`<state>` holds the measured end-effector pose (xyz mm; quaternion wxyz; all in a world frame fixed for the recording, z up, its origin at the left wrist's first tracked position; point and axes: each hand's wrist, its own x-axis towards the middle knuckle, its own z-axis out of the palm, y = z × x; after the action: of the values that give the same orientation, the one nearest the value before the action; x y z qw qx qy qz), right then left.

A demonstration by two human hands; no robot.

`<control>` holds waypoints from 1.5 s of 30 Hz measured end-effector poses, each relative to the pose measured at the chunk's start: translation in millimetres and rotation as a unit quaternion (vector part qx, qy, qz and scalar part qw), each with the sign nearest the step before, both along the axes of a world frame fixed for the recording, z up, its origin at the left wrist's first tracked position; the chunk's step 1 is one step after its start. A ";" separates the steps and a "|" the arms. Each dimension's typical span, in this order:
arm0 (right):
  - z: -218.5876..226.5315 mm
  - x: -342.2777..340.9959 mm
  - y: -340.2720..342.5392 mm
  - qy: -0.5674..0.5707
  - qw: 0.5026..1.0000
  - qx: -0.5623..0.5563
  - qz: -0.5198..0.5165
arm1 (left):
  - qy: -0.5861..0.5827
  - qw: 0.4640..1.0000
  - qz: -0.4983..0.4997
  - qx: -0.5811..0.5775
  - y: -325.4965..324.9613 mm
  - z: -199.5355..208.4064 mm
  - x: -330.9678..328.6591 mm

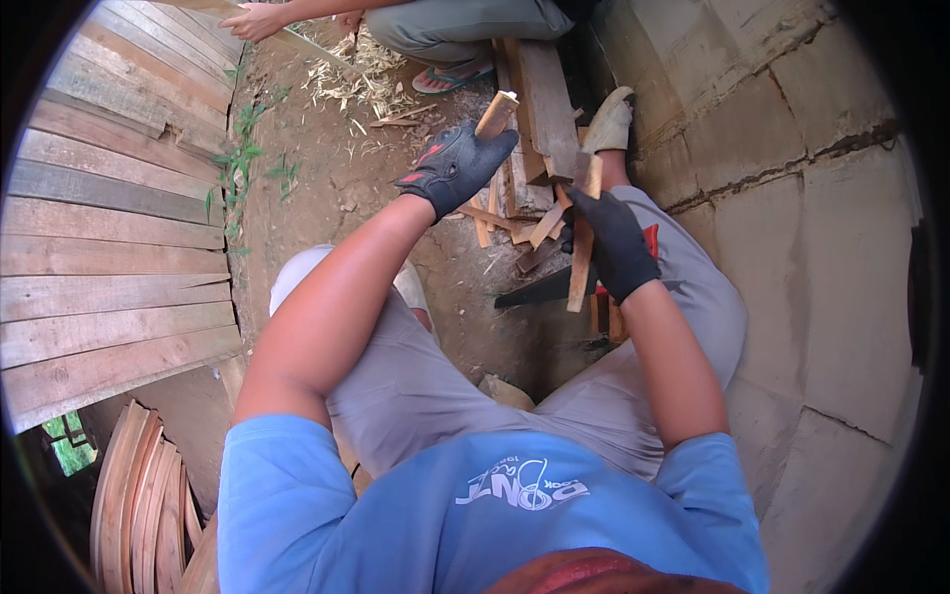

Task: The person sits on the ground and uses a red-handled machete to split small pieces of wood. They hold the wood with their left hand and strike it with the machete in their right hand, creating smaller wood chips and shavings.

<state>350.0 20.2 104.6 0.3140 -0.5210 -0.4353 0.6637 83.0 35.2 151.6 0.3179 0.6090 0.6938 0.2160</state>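
Observation:
My left hand [457, 168], in a black glove with red marks, is closed round a short piece of wood [497, 115] whose pale end sticks up past the fingers. My right hand [621, 246], also in a black glove, grips a narrow wooden strip [581, 269] held roughly upright, pointing toward me at its lower end. A dark flat piece shows beside the strip's upper end; its kind is unclear. Beneath my right hand lies what looks like a handsaw, its dark blade [539, 289] over the ground. The two hands are apart.
Ahead lies a thick wooden beam [542, 104] with offcuts [544, 226] around its near end. Another person's hand [259, 21] and sandalled foot [453, 77] are near wood shavings [348, 77]. A plank wall [119, 252] stands left, a block wall [757, 247] right, stacked boards [139, 495] lower left.

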 end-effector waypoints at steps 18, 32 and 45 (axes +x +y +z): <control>-121.3 -5.9 -30.7 -0.125 0.954 -0.262 0.067 | 0.054 0.917 -0.276 -0.283 -11.6 -13.4 6.8; -101.9 -21.4 -14.9 -0.244 0.969 -0.030 0.012 | -0.020 0.916 -0.297 -0.270 -5.2 -52.6 -1.1; -60.1 -45.6 -46.3 -0.422 0.800 0.116 0.411 | 0.252 0.916 -0.252 -0.183 -3.1 -30.0 -6.4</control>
<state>304.5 -26.1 44.5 -0.1446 -0.4816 -0.7714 0.3899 76.6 32.1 121.6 0.2825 0.7294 0.6014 -0.1626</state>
